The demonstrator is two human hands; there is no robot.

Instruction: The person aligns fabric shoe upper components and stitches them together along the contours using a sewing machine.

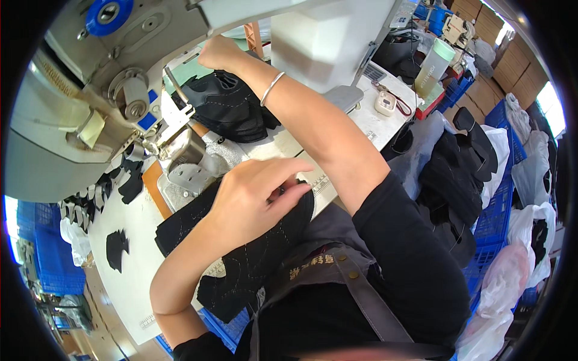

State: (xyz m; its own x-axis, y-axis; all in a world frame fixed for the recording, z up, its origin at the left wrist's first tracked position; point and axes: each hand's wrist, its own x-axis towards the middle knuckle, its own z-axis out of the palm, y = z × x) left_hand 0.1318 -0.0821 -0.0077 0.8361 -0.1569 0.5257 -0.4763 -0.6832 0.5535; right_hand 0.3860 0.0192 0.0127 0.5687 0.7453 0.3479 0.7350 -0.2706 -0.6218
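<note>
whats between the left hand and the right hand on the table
In the head view, a pile of black stitched fabric pieces lies between the left hand and the raised right hand, with the sewing machine's metal presser area just to the left.

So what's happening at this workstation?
A person sits at an industrial sewing machine on a white table. The left hand rests on a black stitched fabric piece lying in front of the machine, fingertips pinching at its edge. The right hand, a bangle on its wrist, reaches up behind the machine beside a pile of black pieces; what it grips is hidden. Small black cut-outs lie on the table to the left.
</note>
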